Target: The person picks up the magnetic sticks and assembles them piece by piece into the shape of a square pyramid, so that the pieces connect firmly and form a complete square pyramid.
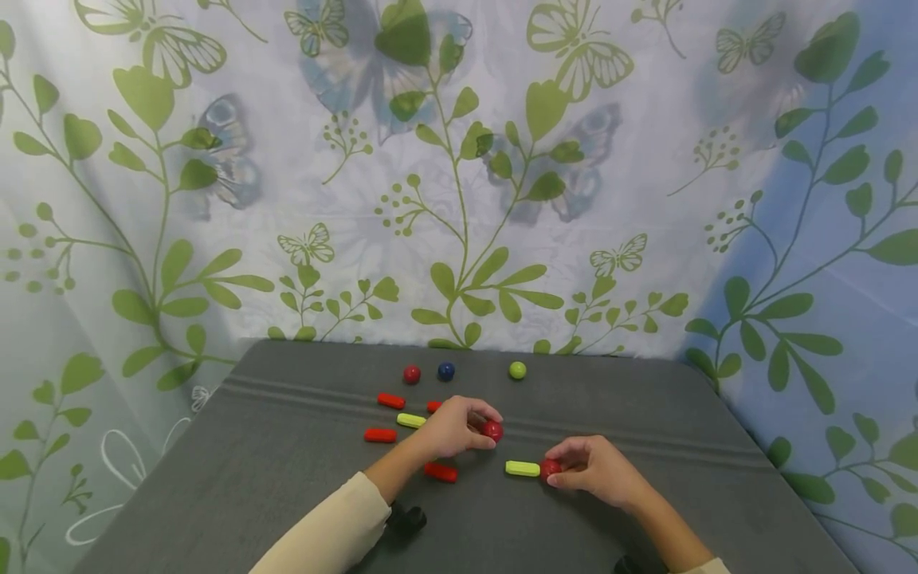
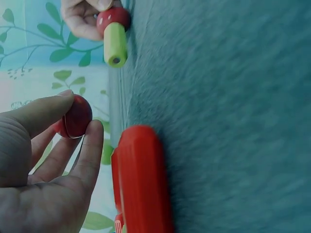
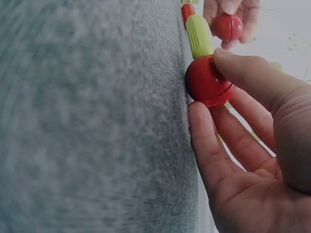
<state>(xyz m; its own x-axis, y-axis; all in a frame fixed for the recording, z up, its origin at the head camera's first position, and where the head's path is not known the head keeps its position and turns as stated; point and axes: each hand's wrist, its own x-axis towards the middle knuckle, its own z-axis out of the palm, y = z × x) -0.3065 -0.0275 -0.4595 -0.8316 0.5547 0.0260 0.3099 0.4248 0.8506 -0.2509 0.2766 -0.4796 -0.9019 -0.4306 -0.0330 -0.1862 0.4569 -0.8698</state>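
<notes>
Between thumb and fingertips, my left hand (image 1: 453,428) pinches a red ball (image 1: 492,430) just over the table. My right hand (image 1: 599,470) pinches a second red ball (image 1: 551,470), which meets the end of a yellow-green stick (image 1: 522,469). In the left wrist view a dark hole shows in the free end of that yellow-green stick (image 2: 115,46). A red stick (image 1: 441,472) lies below my left hand. Left of that hand are another yellow-green stick (image 1: 411,420) and two red sticks, one nearer (image 1: 380,435) and one farther (image 1: 390,401). One more red stick (image 1: 433,406) is partly hidden behind the hand.
Along the far side of the grey table (image 1: 287,478) sit a red ball (image 1: 412,374), a blue ball (image 1: 446,371) and a yellow-green ball (image 1: 518,370). A leaf-and-butterfly curtain (image 1: 488,199) hangs behind the table. A black object (image 1: 410,520) is beside the left forearm.
</notes>
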